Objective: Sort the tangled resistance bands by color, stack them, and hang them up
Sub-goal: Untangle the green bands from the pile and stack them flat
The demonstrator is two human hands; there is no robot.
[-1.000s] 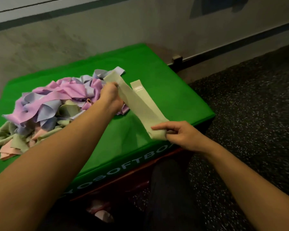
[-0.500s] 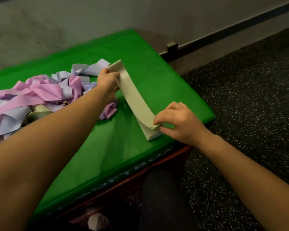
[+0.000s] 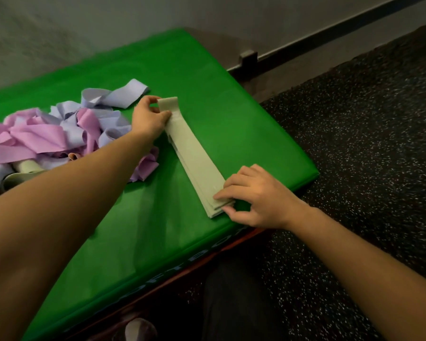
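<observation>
There, our left hand (image 3: 149, 116) pinched the far end of the stack of pale green bands (image 3: 194, 157) between thumb and curled fingers, the thumb hooked over the top edge where the uppermost band stood slightly raised. Our right hand (image 3: 255, 196) sat at the near end of the same stack, its fingers bent and their tips pressing down on the top layer, while the thumb touched the stack's near edge from the side; whether it truly gripped the layers or only steadied them we could not tell. Between the two hands the green bands lay flat and straight on the green box (image 3: 207, 77), their edges roughly lined up, with several layers showing at the near end under our right fingertips. Just to the left of our left hand, and partly beneath that forearm, lay the tangled pile (image 3: 67, 131) of pink and lavender bands, with one lavender band (image 3: 123, 94) looping out past our left knuckles towards the far side. A few pale green loops showed low in the pile, further left of the forearm. To the right of our right hand, beyond the box edge, spread the dark speckled floor (image 3: 367, 143).
</observation>
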